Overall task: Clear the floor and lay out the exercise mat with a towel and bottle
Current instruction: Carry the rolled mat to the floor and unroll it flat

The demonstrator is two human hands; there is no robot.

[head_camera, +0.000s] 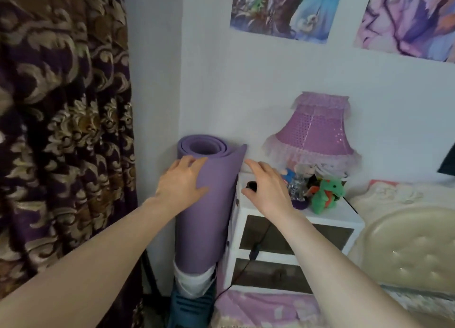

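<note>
A rolled purple exercise mat (208, 204) stands upright in the corner, between the curtain and a white nightstand (290, 231). My left hand (181, 182) lies flat on the roll's left side near its top, fingers spread and touching it. My right hand (267, 183) hovers open to the right of the roll, over the nightstand's top, apart from the mat's loose edge. A clear plastic bottle (296, 183) stands on the nightstand behind my right hand. No towel is in view.
A heavy patterned curtain (61, 130) hangs at the left. The nightstand holds a purple lamp (314, 130), a green plush toy (327, 196) and a black cable (253, 251). A bed with a padded headboard (406, 241) is at the right. A blue item (192, 305) sits under the roll.
</note>
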